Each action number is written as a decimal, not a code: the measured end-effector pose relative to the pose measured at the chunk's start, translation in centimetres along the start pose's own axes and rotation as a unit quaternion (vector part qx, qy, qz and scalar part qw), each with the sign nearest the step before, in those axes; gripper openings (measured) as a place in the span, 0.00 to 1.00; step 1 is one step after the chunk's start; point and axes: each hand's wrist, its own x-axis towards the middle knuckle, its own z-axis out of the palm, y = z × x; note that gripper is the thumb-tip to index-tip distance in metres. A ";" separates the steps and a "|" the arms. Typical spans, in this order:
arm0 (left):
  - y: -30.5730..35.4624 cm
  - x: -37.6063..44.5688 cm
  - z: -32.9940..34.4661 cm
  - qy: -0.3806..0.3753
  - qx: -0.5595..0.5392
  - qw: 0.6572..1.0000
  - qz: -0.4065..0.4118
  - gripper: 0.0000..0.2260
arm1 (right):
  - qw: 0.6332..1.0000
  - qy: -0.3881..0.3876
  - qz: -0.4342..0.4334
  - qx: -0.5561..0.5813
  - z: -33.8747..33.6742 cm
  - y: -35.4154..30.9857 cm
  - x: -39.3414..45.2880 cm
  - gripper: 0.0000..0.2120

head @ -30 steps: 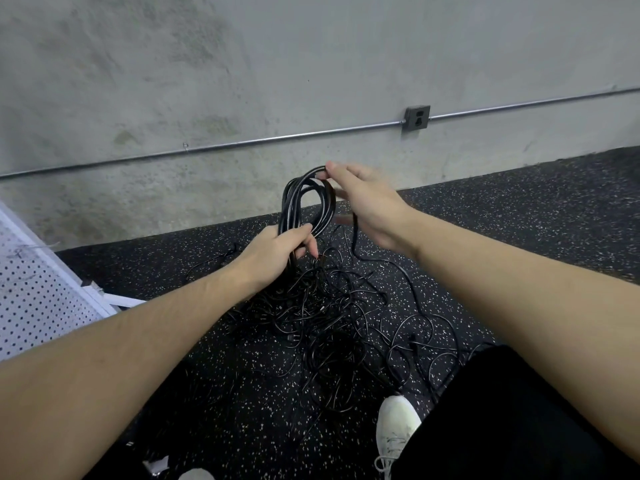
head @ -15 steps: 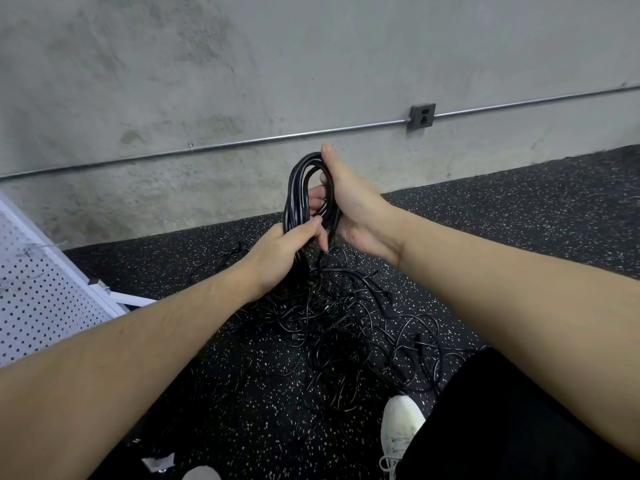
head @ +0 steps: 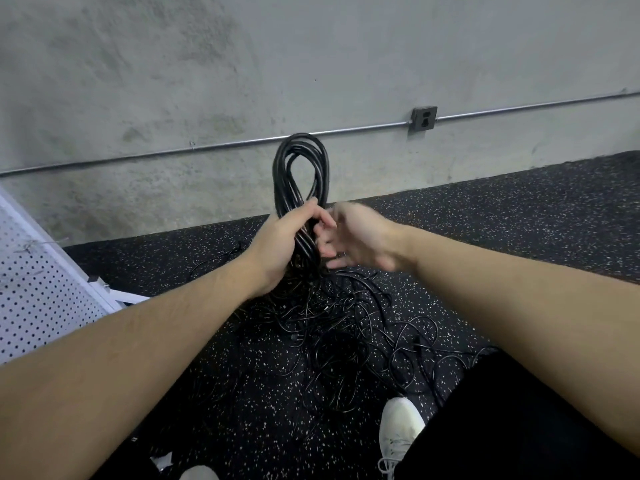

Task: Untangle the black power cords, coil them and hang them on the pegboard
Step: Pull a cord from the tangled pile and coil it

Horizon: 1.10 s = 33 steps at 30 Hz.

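A coil of black power cord (head: 300, 168) stands upright in front of the wall, its loops rising above my left hand (head: 287, 244), which grips the bundle at its lower part. My right hand (head: 356, 237) is just right of the coil, blurred, its fingers loosely bent beside the strands; whether it holds a strand cannot be told. Below both hands a tangle of black power cords (head: 339, 334) spreads over the floor. The white pegboard (head: 34, 292) leans at the left edge.
A concrete wall with a metal conduit (head: 207, 147) and a grey outlet box (head: 423, 118) runs behind. The floor is black speckled rubber (head: 519, 209). My white shoe (head: 398, 434) and dark trouser leg are at the lower right.
My right hand came off the top of the coil and dropped to its right side at the level of my left hand. My left hand rose with the coil, which now stands taller above it.
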 end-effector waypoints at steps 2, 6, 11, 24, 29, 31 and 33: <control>0.3 0.2 -0.2 0.014 -0.050 0.999 -0.001 0.19 | 0.991 -0.043 0.037 -0.123 0.0 1.0 0.1 0.12; 0.4 0.2 -0.7 0.043 -0.083 0.996 -0.007 0.18 | 0.970 -0.070 0.073 -0.223 -0.1 1.1 -0.2 0.10; 0.2 0.8 -1.4 0.084 -0.048 0.995 -0.003 0.19 | 0.940 -0.065 0.072 -0.327 -1.0 0.8 -0.7 0.16; -0.3 0.6 -4.1 0.191 0.109 0.972 -0.081 0.21 | 0.943 -0.002 -0.091 -0.321 -2.2 -0.3 -2.2 0.13; -0.4 0.6 -3.5 0.140 0.190 0.967 -0.097 0.19 | 0.927 0.086 -0.173 -0.321 -0.4 -0.9 -2.0 0.14; -0.5 0.4 -2.8 0.127 0.194 0.967 -0.105 0.17 | 0.937 0.124 -0.180 -0.274 -0.2 -1.2 -1.7 0.18; 0.0 0.2 -2.0 0.109 0.200 0.967 -0.112 0.20 | 0.943 0.140 -0.166 -0.251 -0.1 -1.5 -1.6 0.21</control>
